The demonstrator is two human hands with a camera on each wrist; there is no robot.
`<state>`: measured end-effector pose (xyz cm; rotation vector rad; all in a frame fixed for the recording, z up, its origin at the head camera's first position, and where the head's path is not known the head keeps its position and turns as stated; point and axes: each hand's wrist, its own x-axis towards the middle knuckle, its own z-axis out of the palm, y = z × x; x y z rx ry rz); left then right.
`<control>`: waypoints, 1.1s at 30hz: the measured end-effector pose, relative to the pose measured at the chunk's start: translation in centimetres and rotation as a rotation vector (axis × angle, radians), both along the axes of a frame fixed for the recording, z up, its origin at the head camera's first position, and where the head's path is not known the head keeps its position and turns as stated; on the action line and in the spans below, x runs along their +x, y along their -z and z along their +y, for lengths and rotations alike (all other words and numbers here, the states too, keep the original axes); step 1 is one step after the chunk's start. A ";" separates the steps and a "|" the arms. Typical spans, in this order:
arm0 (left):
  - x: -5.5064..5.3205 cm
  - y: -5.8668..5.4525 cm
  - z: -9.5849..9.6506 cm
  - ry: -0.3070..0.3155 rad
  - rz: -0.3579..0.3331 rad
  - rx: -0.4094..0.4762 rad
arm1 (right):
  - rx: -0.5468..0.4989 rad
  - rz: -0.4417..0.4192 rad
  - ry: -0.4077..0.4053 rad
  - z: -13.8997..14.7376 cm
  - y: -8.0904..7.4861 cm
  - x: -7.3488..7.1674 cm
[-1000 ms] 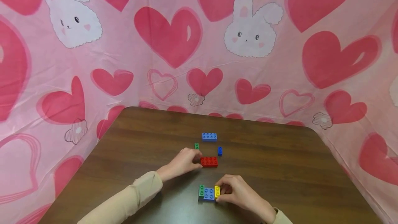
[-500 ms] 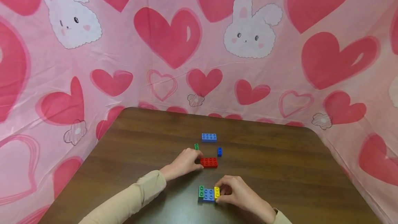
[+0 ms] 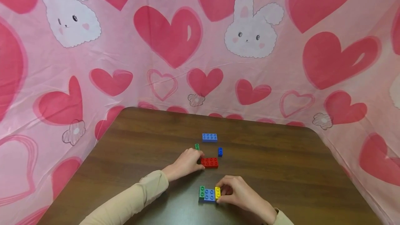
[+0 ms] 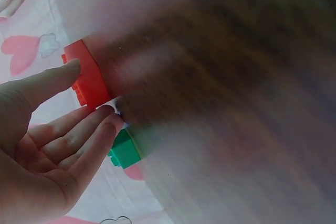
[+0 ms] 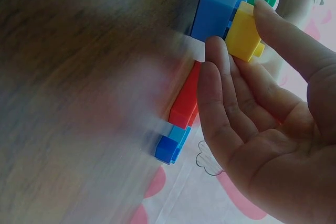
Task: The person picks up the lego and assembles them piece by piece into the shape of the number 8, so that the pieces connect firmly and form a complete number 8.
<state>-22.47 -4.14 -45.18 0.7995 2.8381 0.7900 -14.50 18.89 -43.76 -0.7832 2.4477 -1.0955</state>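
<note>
My left hand (image 3: pixel 185 164) holds the left end of a red eight-stud toy brick (image 3: pixel 209 163), which lies flat on the table. In the left wrist view the thumb presses one side of the red brick (image 4: pixel 93 81) and the fingertips are at its other side. Nearer me, a blue brick (image 3: pixel 209 195) carries a small green brick (image 3: pixel 201 193) on its left end and a small yellow brick (image 3: pixel 217 193) on its right end. My right hand (image 3: pixel 240 193) pinches the yellow brick between thumb and fingers; the right wrist view shows the thumb on the yellow brick (image 5: pixel 243 32).
Beyond the red brick are a loose small green brick (image 3: pixel 197 147), a small dark blue brick (image 3: pixel 220 152) and a light blue eight-stud brick (image 3: pixel 209 137). All sit on a brown wooden table (image 3: pixel 281 162). A pink cloth (image 3: pixel 212 55) with hearts and rabbits hangs around it.
</note>
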 end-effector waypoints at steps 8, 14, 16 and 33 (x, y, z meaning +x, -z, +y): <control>-0.1 -0.1 0.0 0.005 0.015 -0.011 | -0.007 0.016 -0.004 0.0 -0.1 0.0; -0.1 -0.2 0.0 0.012 0.022 -0.023 | -0.001 -0.004 -0.001 -0.1 -0.2 0.0; -0.1 -0.1 0.0 0.014 0.024 -0.025 | 0.002 -0.018 0.006 -0.1 -0.2 0.0; 0.0 -0.3 -0.4 0.008 0.001 0.035 | 0.035 -0.047 0.013 -0.1 -0.3 -0.1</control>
